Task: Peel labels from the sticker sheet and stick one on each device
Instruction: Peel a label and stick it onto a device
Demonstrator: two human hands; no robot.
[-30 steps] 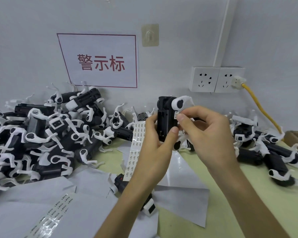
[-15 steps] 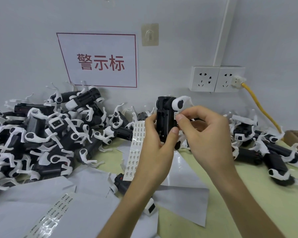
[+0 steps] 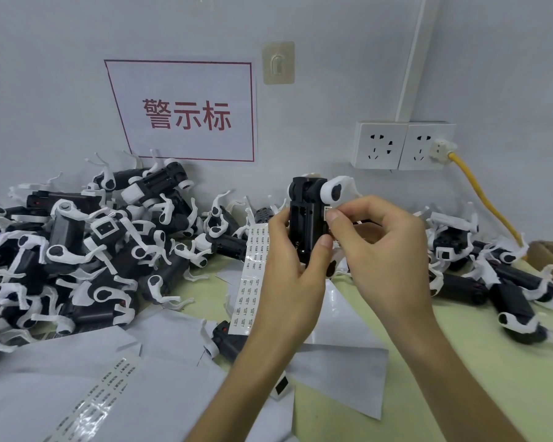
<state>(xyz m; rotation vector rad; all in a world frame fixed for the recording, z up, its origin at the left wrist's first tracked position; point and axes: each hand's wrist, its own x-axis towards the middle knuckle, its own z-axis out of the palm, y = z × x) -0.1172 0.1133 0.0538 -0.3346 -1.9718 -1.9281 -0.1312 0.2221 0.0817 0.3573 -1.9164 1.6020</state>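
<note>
My left hand [image 3: 292,275] grips a black device [image 3: 307,218] upright in front of me, its white-wrapped end at the top. The same hand also holds a strip of the sticker sheet [image 3: 251,275], which hangs down on its left side. My right hand [image 3: 380,247] pinches a small white label [image 3: 328,212] between thumb and forefinger against the device's right side. A second sticker strip [image 3: 93,403] lies on white paper at the lower left.
A large heap of black-and-white devices [image 3: 87,250] fills the left of the table against the wall. A smaller group of devices [image 3: 492,275] lies at the right beside a cardboard box [image 3: 549,256]. Loose white sheets [image 3: 342,355] cover the near table. A yellow cable [image 3: 482,199] runs from the wall socket.
Both hands and the device have stayed almost still. My right fingertips have shifted slightly on the label at the device's side.
</note>
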